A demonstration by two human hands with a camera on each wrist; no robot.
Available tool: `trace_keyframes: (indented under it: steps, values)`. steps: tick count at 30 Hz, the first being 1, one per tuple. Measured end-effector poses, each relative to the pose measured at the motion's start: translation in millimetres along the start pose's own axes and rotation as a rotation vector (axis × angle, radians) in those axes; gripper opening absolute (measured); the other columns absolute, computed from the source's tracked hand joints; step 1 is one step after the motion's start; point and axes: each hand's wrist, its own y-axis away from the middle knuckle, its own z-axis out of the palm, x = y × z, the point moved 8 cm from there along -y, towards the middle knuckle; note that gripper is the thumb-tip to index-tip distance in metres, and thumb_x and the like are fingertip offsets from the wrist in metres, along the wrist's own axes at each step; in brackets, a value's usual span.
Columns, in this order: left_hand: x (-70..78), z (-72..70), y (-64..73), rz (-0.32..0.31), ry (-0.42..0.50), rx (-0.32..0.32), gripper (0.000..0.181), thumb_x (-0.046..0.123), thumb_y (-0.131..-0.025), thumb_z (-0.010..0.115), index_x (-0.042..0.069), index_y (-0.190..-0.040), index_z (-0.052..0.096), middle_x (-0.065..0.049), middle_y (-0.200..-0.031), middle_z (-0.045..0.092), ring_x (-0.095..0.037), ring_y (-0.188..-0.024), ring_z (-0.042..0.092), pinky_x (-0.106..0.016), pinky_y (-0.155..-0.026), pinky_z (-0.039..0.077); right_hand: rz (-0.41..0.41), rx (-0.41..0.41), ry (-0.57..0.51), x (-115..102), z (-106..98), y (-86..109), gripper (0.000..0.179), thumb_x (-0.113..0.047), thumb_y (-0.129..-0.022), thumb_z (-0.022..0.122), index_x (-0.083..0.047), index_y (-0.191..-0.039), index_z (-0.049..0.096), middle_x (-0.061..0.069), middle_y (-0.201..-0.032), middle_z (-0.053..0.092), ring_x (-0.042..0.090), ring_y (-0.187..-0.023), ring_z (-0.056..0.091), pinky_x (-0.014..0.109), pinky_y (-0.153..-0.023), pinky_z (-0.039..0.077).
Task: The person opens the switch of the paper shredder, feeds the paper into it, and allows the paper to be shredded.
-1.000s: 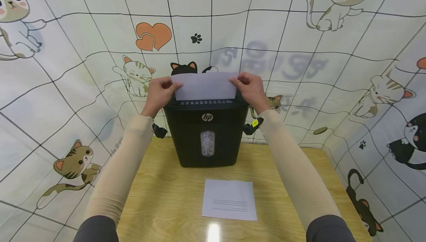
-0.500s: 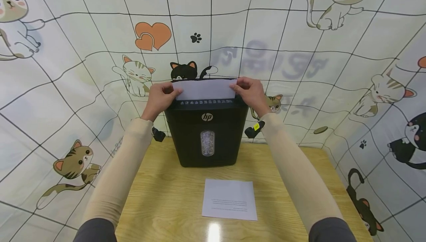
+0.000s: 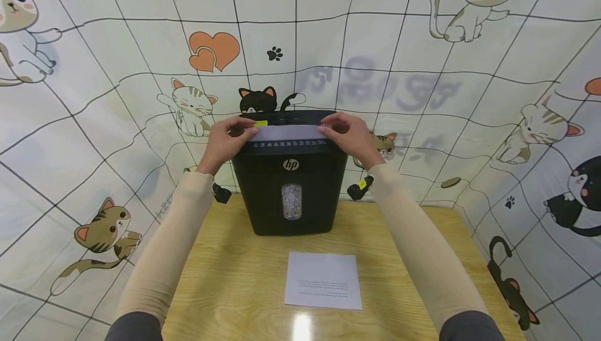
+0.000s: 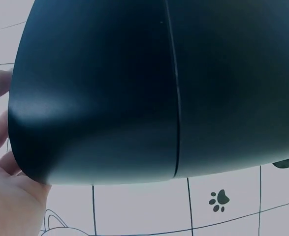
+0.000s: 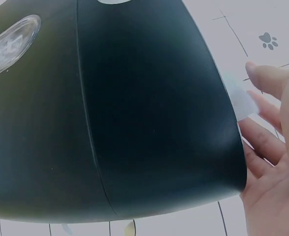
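My left hand (image 3: 225,142) is loosely curved, thumb and forefinger parted at the left end of the upper sheet (image 3: 291,132), with no pinch that I can see; that sheet, I judge, is mostly down inside the black shredder (image 3: 263,190), a narrow strip left standing, shreds behind the window (image 3: 292,202). The printed sheet (image 3: 323,273) lies on the desk (image 3: 225,268), unfed; my right hand (image 3: 354,135) is half open at the strip's right end, seemingly gripping nothing.

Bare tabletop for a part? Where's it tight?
Wood-grain tabletop, bare: left of the printed sheet to the left sleeve; right of it to the right sleeve; a narrower band between sheet and HP shredder. Crowded: the shredder's top, where left hand and right hand flank the paper.
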Motion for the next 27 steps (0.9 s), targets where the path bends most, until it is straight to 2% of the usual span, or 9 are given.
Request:
trace_keyframes:
  steps: [4, 7, 14, 17, 20, 23, 27]
  values:
    - [-1.1, 1.8, 3.2, -0.004, 0.030, -0.034, 0.053, 0.046, -0.090, 0.077, 0.025, -0.136, 0.065, -0.004, -0.143, 0.061, -0.030, -0.134, 0.059, -0.050, -0.110, 0.048, -0.041, -0.034, 0.017, -3, 1, 4.1, 0.053, -0.053, -0.092, 0.073, -0.021, -0.133, 0.065, 0.001, -0.130, 0.069, 0.021, -0.119, 0.066, 0.047, -0.103, 0.052]
    - [1.4, 1.3, 7.2, 0.020, 0.003, -0.040, 0.060, 0.049, -0.089, 0.077, 0.029, -0.143, 0.059, 0.000, -0.154, 0.051, -0.030, -0.144, 0.048, -0.051, -0.117, 0.041, -0.064, -0.040, 0.045, -4, 0, 8.5, 0.060, -0.055, -0.090, 0.073, -0.023, -0.139, 0.061, 0.003, -0.139, 0.064, 0.026, -0.126, 0.063, 0.050, -0.106, 0.050]
    - [8.2, -0.6, 17.1, 0.154, -0.103, -0.016, 0.076, 0.049, -0.086, 0.079, 0.027, -0.152, 0.049, -0.003, -0.162, 0.041, -0.026, -0.151, 0.032, -0.060, -0.122, 0.026, -0.093, -0.030, 0.129, -2, -6, 21.9, 0.070, -0.056, -0.088, 0.075, -0.039, -0.151, 0.048, -0.004, -0.160, 0.044, 0.031, -0.140, 0.048, 0.057, -0.113, 0.040]
    - [10.8, -0.9, 22.9, 0.193, -0.142, -0.003, 0.082, 0.051, -0.084, 0.081, 0.030, -0.155, 0.045, -0.004, -0.164, 0.037, -0.025, -0.154, 0.027, -0.062, -0.123, 0.023, -0.128, -0.025, 0.162, -2, -9, 27.0, 0.078, -0.055, -0.087, 0.076, -0.041, -0.155, 0.040, -0.006, -0.166, 0.035, 0.030, -0.146, 0.041, 0.058, -0.116, 0.036]
    - [12.6, -0.6, 29.9, 0.212, -0.163, 0.009, 0.088, 0.052, -0.081, 0.083, 0.035, -0.157, 0.040, -0.005, -0.165, 0.033, -0.025, -0.154, 0.025, -0.062, -0.122, 0.025, -0.159, -0.014, 0.195, -2, -12, 31.8, 0.086, -0.056, -0.086, 0.077, -0.040, -0.158, 0.034, -0.006, -0.169, 0.028, 0.028, -0.154, 0.031, 0.060, -0.119, 0.031]
    - [11.1, -0.5, 37.6, 0.204, -0.182, 0.019, 0.096, 0.051, -0.079, 0.085, 0.037, -0.159, 0.035, -0.003, -0.168, 0.028, -0.024, -0.155, 0.021, -0.063, -0.122, 0.024, -0.175, 0.003, 0.211, -2, -14, 37.9, 0.092, -0.055, -0.085, 0.079, -0.039, -0.160, 0.030, -0.006, -0.171, 0.022, 0.025, -0.158, 0.021, 0.064, -0.120, 0.027]
    - [5.1, -1.6, 50.1, 0.181, -0.196, 0.032, 0.104, 0.050, -0.077, 0.087, 0.039, -0.161, 0.027, 0.002, -0.170, 0.020, -0.024, -0.158, 0.016, -0.065, -0.121, 0.024, -0.187, 0.018, 0.220, -1, -14, 48.3, 0.096, -0.054, -0.083, 0.081, -0.039, -0.161, 0.027, -0.008, -0.172, 0.019, 0.023, -0.159, 0.017, 0.066, -0.121, 0.024]
